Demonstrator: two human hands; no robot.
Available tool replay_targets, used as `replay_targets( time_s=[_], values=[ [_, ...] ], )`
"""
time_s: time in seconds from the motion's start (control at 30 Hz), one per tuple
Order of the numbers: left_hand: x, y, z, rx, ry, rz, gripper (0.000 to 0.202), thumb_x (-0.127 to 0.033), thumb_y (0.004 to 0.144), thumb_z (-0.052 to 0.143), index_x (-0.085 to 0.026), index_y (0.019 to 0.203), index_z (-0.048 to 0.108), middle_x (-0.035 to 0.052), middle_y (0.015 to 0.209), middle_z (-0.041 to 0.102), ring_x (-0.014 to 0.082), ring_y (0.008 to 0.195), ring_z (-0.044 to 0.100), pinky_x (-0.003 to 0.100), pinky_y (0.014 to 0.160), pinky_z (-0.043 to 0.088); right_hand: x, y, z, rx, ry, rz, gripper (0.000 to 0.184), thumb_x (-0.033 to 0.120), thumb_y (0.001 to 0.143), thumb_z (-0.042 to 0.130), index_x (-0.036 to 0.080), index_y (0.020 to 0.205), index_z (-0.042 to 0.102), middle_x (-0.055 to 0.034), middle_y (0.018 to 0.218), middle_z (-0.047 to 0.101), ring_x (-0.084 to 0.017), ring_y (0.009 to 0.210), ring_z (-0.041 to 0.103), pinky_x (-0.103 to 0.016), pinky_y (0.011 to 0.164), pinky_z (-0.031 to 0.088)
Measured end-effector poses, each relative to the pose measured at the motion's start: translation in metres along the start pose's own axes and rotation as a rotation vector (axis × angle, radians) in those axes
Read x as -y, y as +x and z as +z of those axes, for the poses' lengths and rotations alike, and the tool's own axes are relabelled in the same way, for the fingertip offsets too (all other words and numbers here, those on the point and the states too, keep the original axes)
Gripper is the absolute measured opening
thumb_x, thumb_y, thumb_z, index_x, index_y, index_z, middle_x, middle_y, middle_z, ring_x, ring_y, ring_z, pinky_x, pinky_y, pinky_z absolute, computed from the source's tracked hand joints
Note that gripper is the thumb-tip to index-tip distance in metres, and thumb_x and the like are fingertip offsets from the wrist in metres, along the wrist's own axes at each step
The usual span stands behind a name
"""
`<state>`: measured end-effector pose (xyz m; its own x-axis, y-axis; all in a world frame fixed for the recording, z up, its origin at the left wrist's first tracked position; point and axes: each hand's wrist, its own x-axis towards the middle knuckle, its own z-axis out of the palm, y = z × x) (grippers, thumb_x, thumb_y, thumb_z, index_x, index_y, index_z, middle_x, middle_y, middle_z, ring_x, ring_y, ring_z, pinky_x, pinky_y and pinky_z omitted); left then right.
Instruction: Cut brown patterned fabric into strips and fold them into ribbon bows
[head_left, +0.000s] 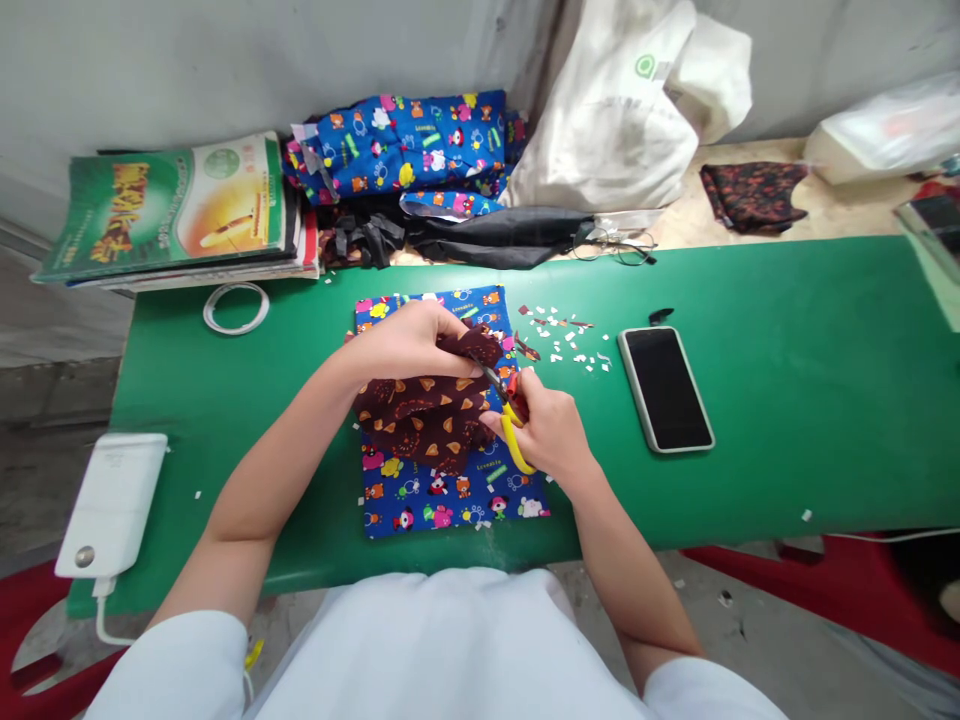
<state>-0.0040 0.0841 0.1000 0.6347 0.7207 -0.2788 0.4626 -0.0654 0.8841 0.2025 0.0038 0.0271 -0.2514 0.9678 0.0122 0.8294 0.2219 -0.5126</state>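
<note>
The green table [787, 400] lies under both hands, and a blue cloth [450, 500] with cartoon figures is spread flat directly below them. On this cloth the left hand [409, 340] grasps a dark brown cloth [420, 420], with its fingers closed over the far edge, and a black phone [665, 388] lies to the right of the right hand [551, 430], apart from it. The right hand is closed around the yellow handles of the scissors [514, 420], whose blades reach the brown cloth beside the left hand, and white scraps [570, 345] lie just beyond it.
</note>
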Motion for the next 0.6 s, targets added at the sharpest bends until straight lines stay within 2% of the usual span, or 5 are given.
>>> replay_targets(
  time_s=[0.27, 0.6],
  values=[
    [0.0016, 0.0008, 0.0003, -0.003, -0.025, 0.003, 0.015, -0.026, 0.069, 0.067, -0.013, 0.074, 0.073, -0.0004, 0.066, 0.067, 0.0109, 0.061, 0.056, 0.021, 0.055, 0.038, -0.0027, -0.0005, 0.0019, -0.038, 0.007, -0.041, 0.049, 0.073, 0.081, 0.038, 0.024, 0.076, 0.036, 0.006, 0.048, 0.035, -0.013, 0.041, 0.034, -0.025, 0.048, 0.02],
    [0.0031, 0.001, -0.0005, 0.004, -0.037, 0.02, 0.014, -0.025, 0.069, 0.068, -0.014, 0.074, 0.074, -0.0014, 0.065, 0.067, 0.0098, 0.06, 0.055, 0.02, 0.056, 0.037, -0.0046, -0.0003, 0.0034, -0.038, -0.015, -0.046, 0.049, 0.072, 0.083, 0.036, 0.024, 0.075, 0.039, 0.0048, 0.047, 0.037, -0.014, 0.042, 0.036, -0.024, 0.048, 0.02]
  ],
)
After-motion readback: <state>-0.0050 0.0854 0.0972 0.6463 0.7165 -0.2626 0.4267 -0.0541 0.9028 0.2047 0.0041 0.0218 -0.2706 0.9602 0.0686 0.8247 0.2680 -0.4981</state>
